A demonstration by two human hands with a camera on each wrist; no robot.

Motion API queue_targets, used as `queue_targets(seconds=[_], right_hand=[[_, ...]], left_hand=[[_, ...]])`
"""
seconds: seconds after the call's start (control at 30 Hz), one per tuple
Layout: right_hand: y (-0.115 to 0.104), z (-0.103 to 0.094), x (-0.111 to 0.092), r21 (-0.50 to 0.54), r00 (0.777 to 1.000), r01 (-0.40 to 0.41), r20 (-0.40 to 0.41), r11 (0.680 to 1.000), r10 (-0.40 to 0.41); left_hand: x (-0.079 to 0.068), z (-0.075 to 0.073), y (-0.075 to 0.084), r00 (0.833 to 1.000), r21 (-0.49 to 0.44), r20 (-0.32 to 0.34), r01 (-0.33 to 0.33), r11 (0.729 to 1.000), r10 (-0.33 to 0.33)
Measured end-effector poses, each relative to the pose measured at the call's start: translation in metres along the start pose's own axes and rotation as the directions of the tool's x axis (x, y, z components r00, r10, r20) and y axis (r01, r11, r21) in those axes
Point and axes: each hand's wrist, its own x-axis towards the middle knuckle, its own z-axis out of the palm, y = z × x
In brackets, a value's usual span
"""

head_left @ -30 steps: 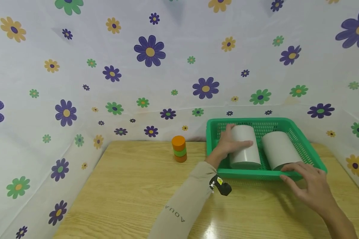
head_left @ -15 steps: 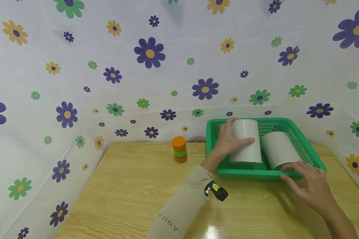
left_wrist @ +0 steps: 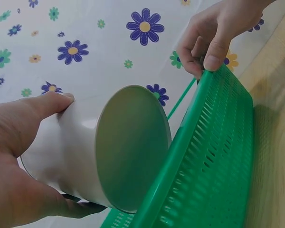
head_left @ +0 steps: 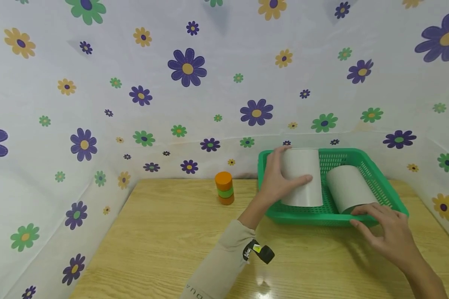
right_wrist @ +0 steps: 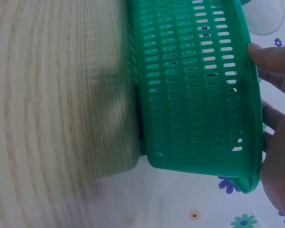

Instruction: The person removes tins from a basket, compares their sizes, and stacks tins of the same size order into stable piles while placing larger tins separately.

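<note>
My left hand (head_left: 275, 180) grips a white cylindrical canister (head_left: 304, 178), thumb across its near side and fingers around the far left side. The canister stands tilted over the left half of a green perforated plastic basket (head_left: 303, 219). Its round end (left_wrist: 133, 147), tinted green, faces the basket's front wall in the left wrist view. Lying on its side in the basket's right half is a second white canister (head_left: 348, 187). At the front right rim my right hand (head_left: 391, 234) pinches the basket, thumb outside and fingers over the edge.
An orange and green stacked cylinder (head_left: 224, 188) stands on the wooden table (head_left: 164, 232) left of the basket. Behind the table hangs a white flowered cloth (head_left: 209, 95), close to the basket's back edge.
The left hand has raised the left canister from lying in the basket, tipped it more upright and shifted it slightly left. The right hand stays at the rim.
</note>
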Motion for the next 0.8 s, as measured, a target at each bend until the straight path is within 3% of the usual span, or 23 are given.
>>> queue_targets(seconds=[0.4, 0.6, 0.8], right_hand=[[0.002, 0.000, -0.004, -0.003, 1.000, 0.003, -0.015, 1.000, -0.003], [0.002, 0.001, -0.001, 0.005, 1.000, 0.014, -0.019, 1.000, -0.014], [0.001, 0.001, 0.001, 0.011, 1.000, 0.014, -0.018, 1.000, -0.013]], left_hand=[[-0.020, -0.020, 0.008, 0.995, -0.078, -0.046, -0.097, 0.992, 0.093], [-0.028, -0.041, 0.011, 0.975, -0.061, -0.077, -0.212, 0.975, 0.207], [-0.041, -0.061, 0.012, 0.964, -0.031, -0.129, -0.239, 0.970, 0.234]])
